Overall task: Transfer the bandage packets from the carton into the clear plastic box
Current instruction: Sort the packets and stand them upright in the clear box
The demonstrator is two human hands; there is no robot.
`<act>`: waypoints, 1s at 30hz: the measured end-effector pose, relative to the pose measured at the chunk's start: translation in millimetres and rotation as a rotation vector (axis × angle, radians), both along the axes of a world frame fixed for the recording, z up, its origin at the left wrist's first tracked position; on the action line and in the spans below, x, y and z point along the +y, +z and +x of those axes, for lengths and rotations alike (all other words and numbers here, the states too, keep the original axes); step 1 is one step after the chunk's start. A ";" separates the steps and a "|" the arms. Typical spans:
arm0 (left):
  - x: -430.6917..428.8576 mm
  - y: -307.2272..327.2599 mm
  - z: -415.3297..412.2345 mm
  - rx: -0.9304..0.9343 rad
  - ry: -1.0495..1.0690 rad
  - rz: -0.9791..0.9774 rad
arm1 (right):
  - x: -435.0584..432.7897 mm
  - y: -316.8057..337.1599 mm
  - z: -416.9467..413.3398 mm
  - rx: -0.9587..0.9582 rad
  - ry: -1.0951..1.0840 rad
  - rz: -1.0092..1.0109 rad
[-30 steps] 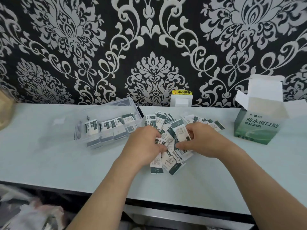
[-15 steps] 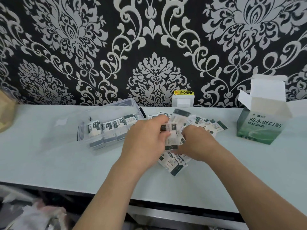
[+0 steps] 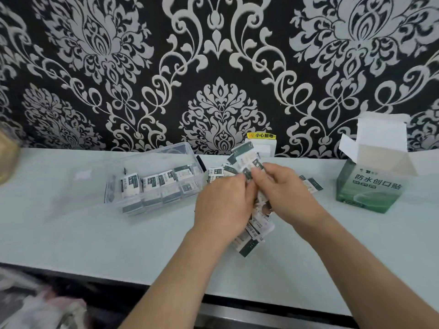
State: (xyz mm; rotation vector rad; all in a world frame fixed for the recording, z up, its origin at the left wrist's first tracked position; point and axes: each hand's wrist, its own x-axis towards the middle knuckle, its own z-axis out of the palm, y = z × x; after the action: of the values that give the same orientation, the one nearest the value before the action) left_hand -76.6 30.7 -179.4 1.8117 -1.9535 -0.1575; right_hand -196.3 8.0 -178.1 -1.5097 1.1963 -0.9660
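A bunch of bandage packets is held up off the table, between the two hands and fanning out above them. The left hand has its fingers curled round the lower part of the bunch. The right hand pinches the upper part between thumb and fingertips. More loose packets lie in an untidy heap on the pale table right under the hands. A few more poke out just past the right hand, and some lie beside the box.

The clear plastic box sits just left of the hands, open at the top. A row of packets stands on edge along its near side, while the far side looks bare.

The green and white carton stands upright well off to the right, with its top flaps up. From here I can't tell what is inside it.

Behind it all is black wallpaper with a silver damask pattern. A yellow warning sticker sits on it above a white wall plate at table level.
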 end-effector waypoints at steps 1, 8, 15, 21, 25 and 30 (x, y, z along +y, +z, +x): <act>-0.6 -0.3 2.9 -0.058 -0.011 0.007 | -3.0 -0.6 -2.0 0.002 -0.045 -0.002; 12.9 -7.0 24.5 -0.321 0.014 0.271 | -14.3 -14.4 -21.5 0.442 -0.008 -0.035; 10.6 -9.6 29.3 -0.245 0.030 0.271 | -9.9 -17.6 -15.7 0.625 0.054 -0.036; 6.0 -11.5 40.2 -0.088 -0.011 0.368 | -8.0 -15.0 -13.9 0.546 0.033 0.015; 3.3 -12.8 37.4 -0.019 -0.040 0.378 | -7.5 -15.8 -7.7 0.642 0.015 -0.068; 0.7 -11.2 30.2 -0.045 -0.003 0.345 | -6.5 -14.0 -2.6 0.391 0.041 0.074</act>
State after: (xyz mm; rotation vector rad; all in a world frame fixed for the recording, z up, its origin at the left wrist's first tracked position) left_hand -46.5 31.4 -190.6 2.0389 -2.0599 -0.4857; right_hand -198.9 1.5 -192.1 -1.7047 1.4505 -0.6054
